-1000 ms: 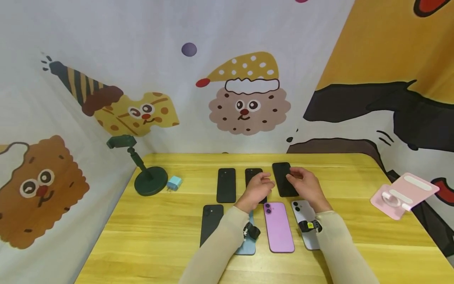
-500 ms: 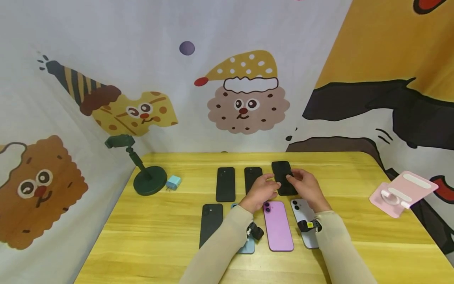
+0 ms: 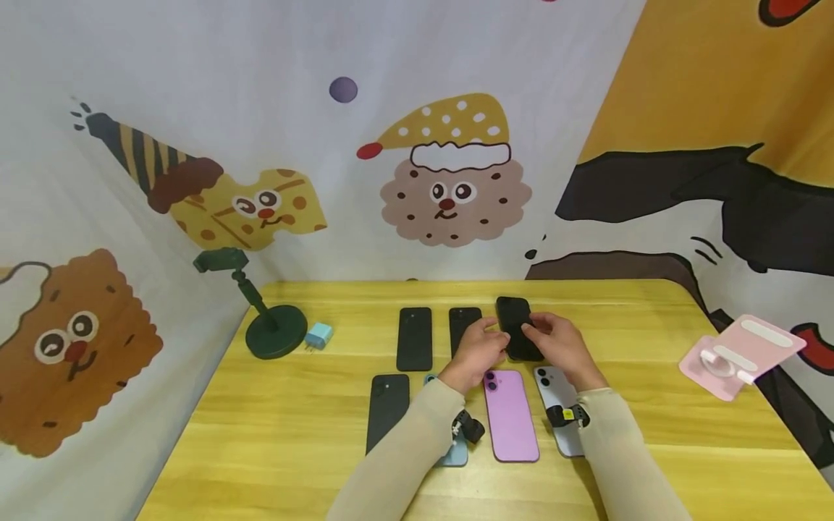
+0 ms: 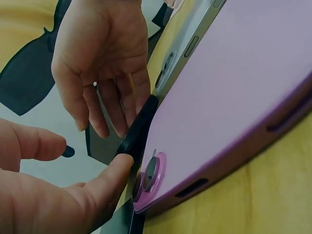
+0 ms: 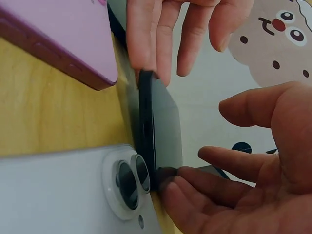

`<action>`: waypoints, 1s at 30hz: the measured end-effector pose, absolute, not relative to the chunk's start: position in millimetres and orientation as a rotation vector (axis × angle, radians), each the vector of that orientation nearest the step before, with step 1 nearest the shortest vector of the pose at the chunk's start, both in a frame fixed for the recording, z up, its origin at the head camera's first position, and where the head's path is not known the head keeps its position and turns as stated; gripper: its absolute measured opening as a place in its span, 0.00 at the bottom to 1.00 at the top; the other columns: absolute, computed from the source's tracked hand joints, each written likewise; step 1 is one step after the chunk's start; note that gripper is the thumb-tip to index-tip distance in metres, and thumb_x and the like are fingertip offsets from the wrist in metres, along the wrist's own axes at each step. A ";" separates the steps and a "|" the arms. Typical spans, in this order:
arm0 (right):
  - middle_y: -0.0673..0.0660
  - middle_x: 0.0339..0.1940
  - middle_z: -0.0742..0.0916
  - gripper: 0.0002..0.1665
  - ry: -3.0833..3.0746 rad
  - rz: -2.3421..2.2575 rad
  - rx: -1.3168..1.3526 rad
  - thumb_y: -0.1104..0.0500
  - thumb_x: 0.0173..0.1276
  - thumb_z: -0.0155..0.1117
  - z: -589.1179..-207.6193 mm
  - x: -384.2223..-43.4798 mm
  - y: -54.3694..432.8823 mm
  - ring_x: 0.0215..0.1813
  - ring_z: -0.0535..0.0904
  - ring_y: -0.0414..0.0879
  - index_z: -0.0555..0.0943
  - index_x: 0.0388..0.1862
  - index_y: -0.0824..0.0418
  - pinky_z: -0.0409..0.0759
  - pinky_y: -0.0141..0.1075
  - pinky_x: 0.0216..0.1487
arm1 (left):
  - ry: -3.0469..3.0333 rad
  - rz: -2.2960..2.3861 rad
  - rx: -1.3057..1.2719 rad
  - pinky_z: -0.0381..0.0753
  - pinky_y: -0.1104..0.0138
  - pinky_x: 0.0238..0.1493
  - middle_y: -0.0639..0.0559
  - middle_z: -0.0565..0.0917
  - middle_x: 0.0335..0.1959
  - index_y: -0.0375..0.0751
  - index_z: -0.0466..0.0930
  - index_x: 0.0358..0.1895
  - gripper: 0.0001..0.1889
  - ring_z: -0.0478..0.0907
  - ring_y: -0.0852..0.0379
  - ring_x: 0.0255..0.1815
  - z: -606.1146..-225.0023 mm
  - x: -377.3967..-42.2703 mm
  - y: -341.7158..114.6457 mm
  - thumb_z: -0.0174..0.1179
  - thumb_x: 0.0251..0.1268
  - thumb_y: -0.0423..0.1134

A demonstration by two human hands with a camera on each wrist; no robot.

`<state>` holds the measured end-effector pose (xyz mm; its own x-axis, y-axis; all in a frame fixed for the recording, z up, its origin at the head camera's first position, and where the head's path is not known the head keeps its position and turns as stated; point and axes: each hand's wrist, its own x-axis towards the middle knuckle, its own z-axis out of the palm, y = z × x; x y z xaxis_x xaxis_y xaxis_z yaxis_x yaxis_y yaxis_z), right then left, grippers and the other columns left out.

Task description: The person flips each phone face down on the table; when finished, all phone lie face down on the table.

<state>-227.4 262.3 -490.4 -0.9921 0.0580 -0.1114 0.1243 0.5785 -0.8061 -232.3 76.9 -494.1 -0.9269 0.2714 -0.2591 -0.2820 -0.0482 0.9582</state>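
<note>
A black phone (image 3: 514,311) lies in the back row on the table, screen side up, between my two hands. My left hand (image 3: 474,356) touches its left edge with the fingers; the thumb is held apart. At the opposite edge, my right hand (image 3: 565,349) has its fingertips against the phone, with thumb and index finger spread above it. The left wrist view shows the black phone (image 4: 141,127) edge-on behind a pink phone (image 4: 229,83). Below my right hand is a white phone (image 3: 555,387), partly under the wrist.
Two more black phones (image 3: 415,339) (image 3: 464,325) lie in the back row, one partly hidden by my left hand. A dark phone (image 3: 389,405) and a light blue phone (image 3: 456,454) lie in front. A green stand (image 3: 276,331), blue charger (image 3: 319,335) and pink stand (image 3: 743,354) flank them.
My left hand has moved right to the black phone's left edge. The phone has shifted slightly left, and my right hand has moved slightly left with it.
</note>
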 end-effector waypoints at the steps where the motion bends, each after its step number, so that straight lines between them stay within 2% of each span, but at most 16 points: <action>1: 0.73 0.74 0.78 0.35 2.730 -1.391 0.147 0.48 0.83 0.58 -490.3 -226.7 262.7 0.74 0.75 0.67 0.70 0.78 0.70 0.77 0.61 0.71 | 1.847 2.044 -0.013 0.88 0.52 0.58 0.35 0.81 0.66 0.34 0.65 0.80 0.31 0.85 0.41 0.60 -494.6 -232.4 77.1 0.60 0.78 0.33; 6: 0.71 0.73 0.79 0.36 2.722 -1.367 0.113 0.46 0.83 0.58 -491.5 -224.9 262.8 0.69 0.80 0.65 0.71 0.77 0.69 0.83 0.56 0.65 | 1.812 2.079 0.009 0.89 0.53 0.56 0.34 0.78 0.66 0.31 0.65 0.79 0.30 0.84 0.40 0.61 -498.3 -235.0 76.6 0.59 0.77 0.28; 12: 0.71 0.71 0.81 0.35 2.650 -1.459 0.099 0.47 0.84 0.57 -490.8 -224.3 261.9 0.64 0.84 0.62 0.70 0.77 0.70 0.87 0.50 0.61 | 1.736 2.084 0.082 0.87 0.56 0.61 0.37 0.77 0.62 0.30 0.67 0.78 0.31 0.81 0.42 0.64 -502.8 -239.4 75.7 0.58 0.73 0.22; 17: 0.72 0.69 0.80 0.34 2.570 -1.568 0.103 0.49 0.84 0.56 -491.4 -226.9 266.3 0.64 0.84 0.62 0.69 0.78 0.70 0.87 0.47 0.61 | 1.686 2.061 0.131 0.86 0.57 0.63 0.39 0.80 0.65 0.37 0.69 0.79 0.31 0.82 0.41 0.66 -500.4 -241.5 77.9 0.60 0.75 0.25; 23: 0.72 0.69 0.79 0.38 2.453 -1.687 0.103 0.44 0.85 0.56 -491.3 -228.8 268.9 0.63 0.83 0.57 0.66 0.80 0.69 0.90 0.45 0.55 | 1.630 2.021 0.131 0.87 0.52 0.61 0.44 0.80 0.68 0.51 0.73 0.77 0.29 0.86 0.44 0.60 -498.8 -241.8 82.2 0.64 0.76 0.32; 30: 0.74 0.68 0.79 0.47 2.373 -1.749 0.161 0.35 0.81 0.58 -490.4 -229.6 271.0 0.56 0.87 0.53 0.63 0.83 0.65 0.91 0.49 0.47 | 1.617 1.955 0.172 0.80 0.43 0.68 0.40 0.75 0.74 0.59 0.72 0.77 0.30 0.81 0.44 0.68 -501.8 -240.4 87.3 0.65 0.77 0.37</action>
